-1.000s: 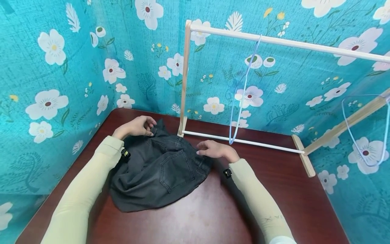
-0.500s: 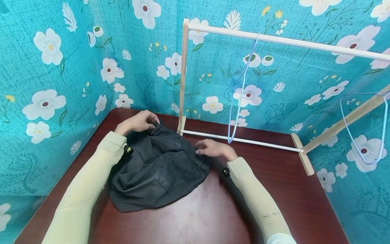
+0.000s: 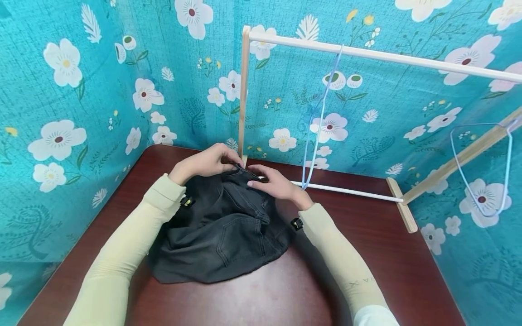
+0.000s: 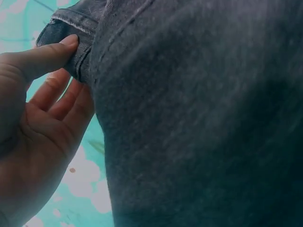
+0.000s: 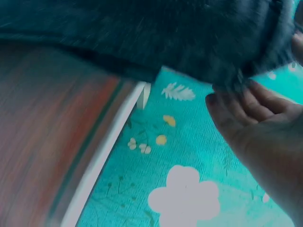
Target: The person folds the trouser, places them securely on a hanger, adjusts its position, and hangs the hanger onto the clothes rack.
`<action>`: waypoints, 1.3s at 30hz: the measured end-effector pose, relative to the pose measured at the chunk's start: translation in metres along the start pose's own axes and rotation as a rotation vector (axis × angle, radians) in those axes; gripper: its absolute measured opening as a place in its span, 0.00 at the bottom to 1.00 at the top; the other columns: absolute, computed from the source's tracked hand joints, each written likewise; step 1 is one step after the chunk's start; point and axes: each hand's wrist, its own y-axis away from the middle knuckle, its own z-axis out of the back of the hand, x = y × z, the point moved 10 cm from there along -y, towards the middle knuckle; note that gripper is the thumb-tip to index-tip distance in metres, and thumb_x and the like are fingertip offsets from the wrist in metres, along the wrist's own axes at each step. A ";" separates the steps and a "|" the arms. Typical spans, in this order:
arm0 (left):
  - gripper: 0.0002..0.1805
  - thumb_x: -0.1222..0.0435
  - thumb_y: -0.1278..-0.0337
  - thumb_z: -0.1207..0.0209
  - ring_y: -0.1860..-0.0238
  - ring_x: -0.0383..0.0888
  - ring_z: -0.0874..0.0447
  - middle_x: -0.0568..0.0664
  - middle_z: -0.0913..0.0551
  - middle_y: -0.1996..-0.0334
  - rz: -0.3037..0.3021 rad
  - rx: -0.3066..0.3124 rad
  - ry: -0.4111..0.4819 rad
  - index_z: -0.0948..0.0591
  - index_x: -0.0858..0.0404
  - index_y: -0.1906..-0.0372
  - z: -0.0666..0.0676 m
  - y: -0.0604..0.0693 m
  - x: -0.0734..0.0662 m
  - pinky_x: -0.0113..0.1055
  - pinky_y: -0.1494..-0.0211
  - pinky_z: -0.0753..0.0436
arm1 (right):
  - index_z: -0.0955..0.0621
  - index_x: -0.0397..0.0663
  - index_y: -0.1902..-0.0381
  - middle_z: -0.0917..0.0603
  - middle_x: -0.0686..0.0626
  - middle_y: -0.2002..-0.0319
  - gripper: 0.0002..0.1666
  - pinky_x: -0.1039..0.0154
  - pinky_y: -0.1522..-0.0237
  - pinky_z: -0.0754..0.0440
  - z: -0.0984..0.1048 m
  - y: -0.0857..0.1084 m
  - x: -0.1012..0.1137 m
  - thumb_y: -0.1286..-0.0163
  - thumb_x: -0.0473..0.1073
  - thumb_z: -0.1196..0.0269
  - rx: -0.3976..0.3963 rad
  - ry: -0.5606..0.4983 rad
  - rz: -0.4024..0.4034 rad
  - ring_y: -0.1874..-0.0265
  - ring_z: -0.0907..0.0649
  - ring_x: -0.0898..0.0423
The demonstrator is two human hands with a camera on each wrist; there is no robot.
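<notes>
Clock set on the dark denim garment, six toward me. Nearest, at 6: bare reddish-brown tabletop, glossy with reflected light. My pale sleeves come in on both sides, left sleeve between 8 and 9, right sleeve between 3 and 4; a small black device at the right cuff, the like at the left. Garment itself lies bunched on the table, left of middle in my head view, a stitched pocket uppermost on its near part, far edge raised into my hands. Left hand, just short of 12: thumb and fingers pinch the band at that edge; the left wrist view has the thumb flat on the cloth, fingers behind. Right hand at 2: fingers bent, touching the same edge; blurred in its wrist view, so I cannot tell whether it pinches. Beyond, wooden rack: left post at 12, just behind my hands, white lower rod running off toward 3. From the top bar a light-blue hanger hangs between 1 and 2; second hanger out at 3, by the slanting post. Farthest: turquoise curtain, white flowers.
</notes>
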 end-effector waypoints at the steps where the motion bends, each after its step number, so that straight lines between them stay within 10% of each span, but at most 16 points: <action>1: 0.13 0.76 0.34 0.39 0.54 0.47 0.13 0.52 0.10 0.55 0.004 -0.002 0.003 0.11 0.62 0.51 -0.001 -0.002 -0.003 0.46 0.48 0.16 | 0.27 0.44 0.30 0.19 0.42 0.38 0.28 0.52 0.40 0.21 -0.002 -0.001 0.004 0.23 0.48 0.39 0.016 -0.015 0.029 0.41 0.18 0.48; 6: 0.16 0.68 0.33 0.37 0.50 0.50 0.14 0.55 0.13 0.50 0.104 0.004 -0.018 0.16 0.65 0.43 -0.005 -0.001 0.013 0.48 0.44 0.16 | 0.17 0.39 0.48 0.12 0.43 0.55 0.12 0.59 0.58 0.19 -0.003 0.002 0.012 0.26 0.35 0.37 0.036 -0.038 0.125 0.61 0.12 0.51; 15: 0.34 0.53 0.36 0.33 0.34 0.59 0.25 0.61 0.21 0.37 0.351 0.098 -0.077 0.26 0.66 0.31 -0.014 0.030 0.079 0.55 0.32 0.26 | 0.16 0.37 0.51 0.11 0.41 0.58 0.09 0.60 0.60 0.15 0.027 0.022 0.002 0.28 0.32 0.36 -0.040 -0.058 0.146 0.62 0.11 0.51; 23: 0.23 0.54 0.45 0.27 0.55 0.49 0.19 0.53 0.14 0.54 0.365 0.163 -0.122 0.14 0.64 0.49 -0.020 0.051 0.101 0.44 0.47 0.21 | 0.19 0.36 0.67 0.21 0.46 0.75 0.04 0.66 0.68 0.27 0.066 0.050 -0.014 0.30 0.30 0.36 -0.121 -0.034 0.070 0.76 0.25 0.57; 27: 0.12 0.59 0.45 0.26 0.71 0.44 0.30 0.45 0.25 0.75 0.318 0.085 -0.131 0.18 0.60 0.69 -0.011 0.056 0.107 0.39 0.62 0.30 | 0.32 0.41 0.80 0.41 0.54 0.83 0.21 0.65 0.73 0.37 0.090 0.069 -0.014 0.32 0.29 0.35 -0.189 0.016 0.012 0.83 0.41 0.60; 33: 0.14 0.64 0.46 0.26 0.75 0.44 0.33 0.43 0.31 0.81 0.237 -0.129 -0.133 0.21 0.56 0.77 0.016 0.067 0.105 0.37 0.68 0.33 | 0.16 0.35 0.63 0.14 0.46 0.70 0.03 0.68 0.65 0.21 0.121 0.093 -0.022 0.30 0.27 0.38 -0.257 0.031 -0.066 0.71 0.15 0.63; 39: 0.09 0.62 0.48 0.24 0.75 0.43 0.28 0.43 0.21 0.79 0.166 -0.252 -0.144 0.15 0.54 0.75 0.029 0.075 0.092 0.36 0.69 0.29 | 0.15 0.38 0.46 0.12 0.39 0.52 0.15 0.69 0.59 0.17 0.156 0.116 -0.054 0.30 0.32 0.35 -0.371 0.104 -0.116 0.54 0.11 0.52</action>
